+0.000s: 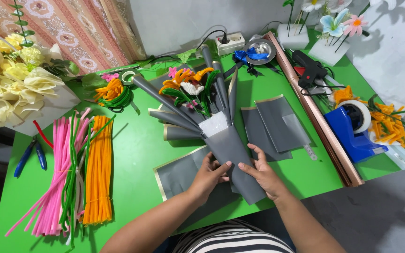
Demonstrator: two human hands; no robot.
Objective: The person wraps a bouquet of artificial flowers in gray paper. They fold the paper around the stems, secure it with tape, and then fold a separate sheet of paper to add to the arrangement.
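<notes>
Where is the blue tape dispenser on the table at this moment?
In the head view, the blue tape dispenser stands on the right side of the green table, just right of the long copper-coloured roll and beside the loose orange pipe cleaners.

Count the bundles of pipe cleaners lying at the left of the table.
3: a pink bundle outermost, a green and white bundle in the middle, an orange bundle nearest the hands. Others may lie hidden.

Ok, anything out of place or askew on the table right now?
Little stands out. The blue pliers lie off the green table, past its left edge. Orange pipe-cleaner scraps are strewn loosely behind the blue tape dispenser. Both hands, left hand and right hand, hold the grey-wrapped bouquet; its wrap looks intact.
</notes>
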